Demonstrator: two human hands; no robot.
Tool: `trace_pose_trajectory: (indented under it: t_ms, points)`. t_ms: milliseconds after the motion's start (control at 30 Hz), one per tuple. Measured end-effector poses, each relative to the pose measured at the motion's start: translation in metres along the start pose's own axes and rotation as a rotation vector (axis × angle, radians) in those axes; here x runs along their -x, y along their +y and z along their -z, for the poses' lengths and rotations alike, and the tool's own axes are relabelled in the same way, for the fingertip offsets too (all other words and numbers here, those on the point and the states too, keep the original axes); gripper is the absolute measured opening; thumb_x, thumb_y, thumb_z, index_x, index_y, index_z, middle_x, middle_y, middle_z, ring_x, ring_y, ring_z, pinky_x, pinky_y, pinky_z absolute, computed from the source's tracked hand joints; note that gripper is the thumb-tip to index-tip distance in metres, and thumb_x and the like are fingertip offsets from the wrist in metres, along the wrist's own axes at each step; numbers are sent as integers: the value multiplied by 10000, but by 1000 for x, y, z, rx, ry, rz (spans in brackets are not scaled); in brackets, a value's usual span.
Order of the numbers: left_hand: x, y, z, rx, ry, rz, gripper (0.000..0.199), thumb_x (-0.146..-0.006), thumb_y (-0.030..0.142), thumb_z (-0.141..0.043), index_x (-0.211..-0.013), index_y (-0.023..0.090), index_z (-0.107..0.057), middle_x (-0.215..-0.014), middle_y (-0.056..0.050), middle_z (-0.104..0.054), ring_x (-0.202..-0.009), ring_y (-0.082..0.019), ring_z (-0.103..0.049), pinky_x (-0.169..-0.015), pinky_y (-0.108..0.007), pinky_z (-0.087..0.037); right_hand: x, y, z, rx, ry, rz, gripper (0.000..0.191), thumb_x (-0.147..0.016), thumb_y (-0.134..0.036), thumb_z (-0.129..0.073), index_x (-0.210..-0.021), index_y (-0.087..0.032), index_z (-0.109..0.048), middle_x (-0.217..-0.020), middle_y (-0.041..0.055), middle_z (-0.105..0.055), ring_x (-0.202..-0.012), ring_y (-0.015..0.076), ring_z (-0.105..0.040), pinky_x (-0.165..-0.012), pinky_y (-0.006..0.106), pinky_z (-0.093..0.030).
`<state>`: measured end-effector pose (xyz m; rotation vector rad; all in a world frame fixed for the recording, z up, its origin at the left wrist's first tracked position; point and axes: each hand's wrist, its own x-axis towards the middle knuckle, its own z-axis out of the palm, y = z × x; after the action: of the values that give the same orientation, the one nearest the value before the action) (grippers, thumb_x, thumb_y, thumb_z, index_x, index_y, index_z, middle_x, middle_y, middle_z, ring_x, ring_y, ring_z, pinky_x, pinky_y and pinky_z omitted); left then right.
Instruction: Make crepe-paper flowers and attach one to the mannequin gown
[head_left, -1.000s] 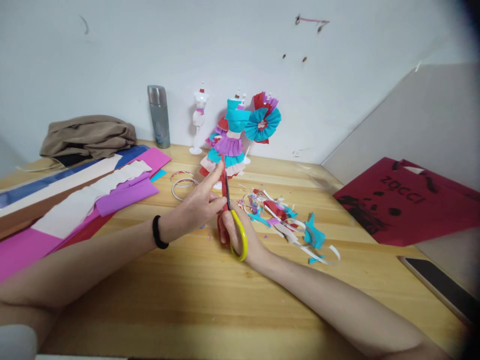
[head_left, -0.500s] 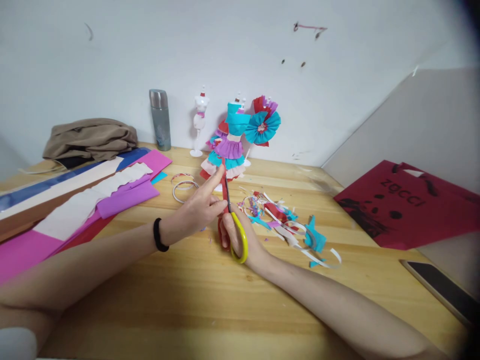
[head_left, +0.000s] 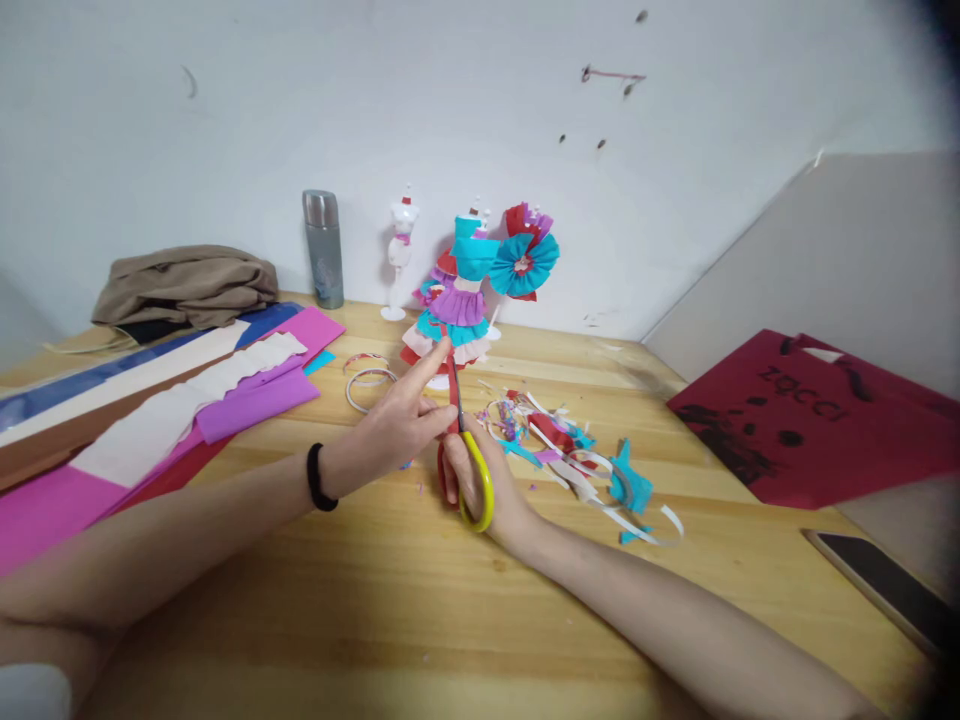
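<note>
My right hand (head_left: 491,480) holds yellow-handled scissors (head_left: 484,485), their dark blades pointing away from me. A narrow red strip (head_left: 453,385) runs along the blades, and my left hand (head_left: 401,420) pinches it, index finger stretched along its upper part. Both hands are close together above the middle of the table. Right behind them stands a small dress form in a turquoise, purple and pink ruffled dress (head_left: 459,305). Beside it is a form with a big turquoise pleated flower (head_left: 523,265). A nearly bare white form (head_left: 400,250) stands to the left.
Coloured paper sheets (head_left: 225,410) lie left, below a brown cloth (head_left: 187,285) and a grey bottle (head_left: 325,255). Two tape rings (head_left: 351,400) lie near my left hand. Paper scraps (head_left: 551,435) spread right of the scissors. Farther right are a red bag (head_left: 810,430) and a phone (head_left: 877,580).
The whole view has shifted slightly, so things appear a little lower. Both hands keep nearly the same pose around the scissors and red strip.
</note>
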<state>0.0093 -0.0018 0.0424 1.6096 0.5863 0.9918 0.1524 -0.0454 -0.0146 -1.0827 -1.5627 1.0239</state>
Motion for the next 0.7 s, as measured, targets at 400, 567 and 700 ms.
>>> trace_pose_trajectory:
  t_ms: [400, 567, 700]
  points:
    - [-17, 13, 18, 98, 293, -47, 766, -708, 185, -753, -1439, 201, -524, -1336, -123, -612, -912, -142, -636, -838, -302, -532, 5, -10, 2, 175, -33, 25, 291, -956, -498, -452, -839, -233, -432, -523, -79, -460, -422, 97, -440, -432, 223, -340]
    - [-17, 17, 17, 138, 320, -3, 845, -608, 128, -788, -1415, 163, -542, -1217, -118, -664, -819, -118, -634, -742, -263, -541, 4, -7, 3, 202, -25, 36, 275, -965, -480, -431, -837, -236, -434, -556, -69, -448, -481, 109, -434, -474, 233, -341]
    - [-17, 23, 14, 159, 347, 36, 873, -594, 89, -764, -1432, 141, -523, -1150, -110, -692, -762, -104, -625, -639, -219, -509, 4, -6, 4, 223, -40, 36, 294, -960, -501, -434, -825, -240, -420, -579, -59, -445, -509, 118, -433, -488, 242, -336]
